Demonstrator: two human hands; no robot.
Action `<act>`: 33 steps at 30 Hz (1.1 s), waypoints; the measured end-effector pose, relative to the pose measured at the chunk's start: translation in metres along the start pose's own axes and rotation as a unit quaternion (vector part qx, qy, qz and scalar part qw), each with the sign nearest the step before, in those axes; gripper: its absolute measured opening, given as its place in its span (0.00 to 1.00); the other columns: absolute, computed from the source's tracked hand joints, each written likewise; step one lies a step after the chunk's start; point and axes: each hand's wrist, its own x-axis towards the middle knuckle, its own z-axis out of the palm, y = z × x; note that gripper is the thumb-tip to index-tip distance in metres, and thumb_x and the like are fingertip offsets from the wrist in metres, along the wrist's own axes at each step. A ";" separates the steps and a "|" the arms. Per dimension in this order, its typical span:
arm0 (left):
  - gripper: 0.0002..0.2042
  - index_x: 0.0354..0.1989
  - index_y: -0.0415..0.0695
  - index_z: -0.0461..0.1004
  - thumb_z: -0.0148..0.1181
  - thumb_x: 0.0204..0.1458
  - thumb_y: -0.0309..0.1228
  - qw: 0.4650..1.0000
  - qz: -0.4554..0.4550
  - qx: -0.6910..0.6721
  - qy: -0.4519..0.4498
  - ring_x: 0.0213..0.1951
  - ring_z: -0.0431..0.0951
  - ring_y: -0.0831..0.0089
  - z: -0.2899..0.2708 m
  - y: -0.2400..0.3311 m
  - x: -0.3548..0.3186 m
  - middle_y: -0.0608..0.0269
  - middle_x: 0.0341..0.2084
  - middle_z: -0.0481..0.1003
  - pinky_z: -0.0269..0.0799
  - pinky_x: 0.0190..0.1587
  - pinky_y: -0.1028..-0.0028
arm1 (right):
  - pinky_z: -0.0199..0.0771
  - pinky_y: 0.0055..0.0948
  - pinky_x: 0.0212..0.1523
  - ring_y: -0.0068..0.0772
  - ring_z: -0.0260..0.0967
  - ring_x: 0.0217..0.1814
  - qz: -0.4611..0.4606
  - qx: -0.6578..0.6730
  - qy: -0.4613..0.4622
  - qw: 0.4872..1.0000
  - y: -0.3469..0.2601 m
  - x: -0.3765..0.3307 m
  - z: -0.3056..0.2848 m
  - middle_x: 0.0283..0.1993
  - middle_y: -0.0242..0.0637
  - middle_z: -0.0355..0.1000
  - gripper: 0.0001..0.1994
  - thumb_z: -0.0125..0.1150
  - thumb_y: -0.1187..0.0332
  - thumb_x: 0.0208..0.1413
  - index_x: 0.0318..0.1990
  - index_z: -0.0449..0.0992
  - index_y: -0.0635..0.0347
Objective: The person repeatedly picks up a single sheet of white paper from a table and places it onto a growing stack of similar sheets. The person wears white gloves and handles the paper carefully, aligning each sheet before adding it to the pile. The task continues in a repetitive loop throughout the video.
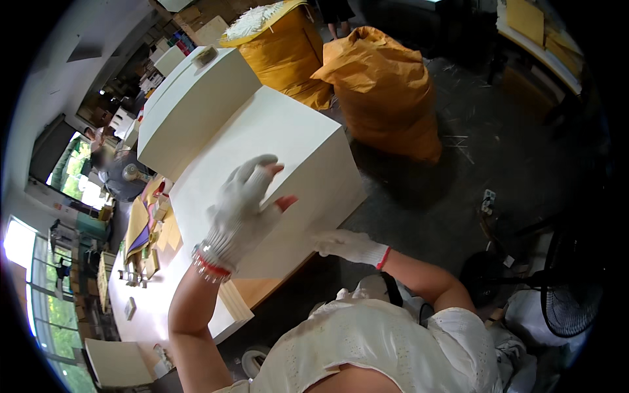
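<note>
Across the table (157,298) sits a big pile of white sheets (304,167), its flat top level and its sides squared, probably so the edges stay even. It lies at the corner nearest the person, likely to put its top and near side within easy reach. Just behind it a taller white pile (196,108) rises like a wall, with what looks like a roll of tape (204,57) on top, perhaps kept there to be handy yet clear of the lower pile.

The left hand (239,193), in a knitted glove, is in front of the lower pile's top as seen from above. Its grip is spread — thumb and forefinger well apart, nothing between them. Their tips seem bare, maybe for a better feel of thin edges, while the rest is covered against rubbing. Whether it touches the pile I cannot tell.

The right hand (350,247), gloved too, points its fingers at the pile's near side, low down, perhaps to steady it. Its grip is blurred, so I cannot tell whether it pinches anything.

Beyond, an orange sack (386,98) and a yellow sack (282,62) filled with white strips (254,21) stand on the floor — likely for offcuts.
</note>
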 end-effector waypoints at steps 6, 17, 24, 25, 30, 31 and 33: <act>0.13 0.31 0.35 0.71 0.70 0.38 0.16 0.988 -0.104 -0.102 -0.045 0.35 0.79 0.66 0.047 -0.020 0.037 0.55 0.37 0.75 0.80 0.39 0.73 | 0.69 0.29 0.56 0.26 0.70 0.52 -0.075 0.049 0.060 0.994 -0.014 -0.015 -0.042 0.49 0.37 0.75 0.20 0.52 0.57 0.65 0.58 0.71 0.60; 0.12 0.35 0.35 0.77 0.67 0.39 0.17 0.989 -0.128 -0.047 -0.047 0.32 0.81 0.65 0.040 -0.014 0.047 0.56 0.34 0.79 0.77 0.36 0.74 | 0.69 0.31 0.55 0.36 0.71 0.53 -0.088 -0.031 -0.034 0.995 -0.098 -0.026 -0.101 0.51 0.42 0.75 0.22 0.55 0.56 0.62 0.59 0.70 0.58; 0.12 0.34 0.36 0.78 0.69 0.39 0.20 0.991 -0.119 -0.011 -0.053 0.32 0.81 0.65 0.039 -0.015 0.049 0.57 0.34 0.79 0.77 0.35 0.74 | 0.69 0.29 0.55 0.34 0.72 0.53 -0.139 -0.002 -0.027 0.990 -0.106 -0.020 -0.102 0.48 0.42 0.76 0.22 0.56 0.58 0.61 0.57 0.71 0.63; 0.12 0.34 0.36 0.78 0.69 0.39 0.20 0.992 -0.111 -0.006 -0.054 0.32 0.81 0.65 0.038 -0.016 0.049 0.57 0.34 0.80 0.77 0.35 0.74 | 0.69 0.28 0.54 0.33 0.72 0.52 -0.157 -0.005 -0.033 0.987 -0.106 -0.020 -0.103 0.47 0.42 0.76 0.22 0.56 0.59 0.61 0.58 0.70 0.64; 0.12 0.34 0.37 0.78 0.70 0.38 0.21 0.991 -0.115 -0.022 -0.068 0.33 0.82 0.65 0.033 -0.018 0.052 0.56 0.33 0.80 0.77 0.34 0.73 | 0.72 0.25 0.50 0.28 0.73 0.49 -0.204 0.137 -0.055 0.968 -0.113 -0.021 -0.104 0.45 0.41 0.77 0.23 0.56 0.63 0.62 0.61 0.66 0.68; 0.13 0.33 0.37 0.78 0.71 0.37 0.21 0.991 -0.111 -0.014 -0.073 0.33 0.82 0.65 0.032 -0.019 0.052 0.56 0.33 0.80 0.77 0.34 0.73 | 0.72 0.25 0.48 0.27 0.73 0.46 -0.195 0.127 -0.054 0.971 -0.119 -0.023 -0.107 0.44 0.41 0.77 0.24 0.56 0.64 0.62 0.61 0.64 0.69; 0.11 0.32 0.38 0.78 0.70 0.37 0.22 0.994 -0.101 0.000 -0.045 0.32 0.82 0.65 0.031 -0.019 0.051 0.57 0.32 0.80 0.77 0.33 0.73 | 0.73 0.24 0.45 0.25 0.73 0.42 -0.180 0.105 -0.057 0.976 -0.137 -0.026 -0.115 0.41 0.39 0.77 0.25 0.55 0.66 0.62 0.63 0.61 0.69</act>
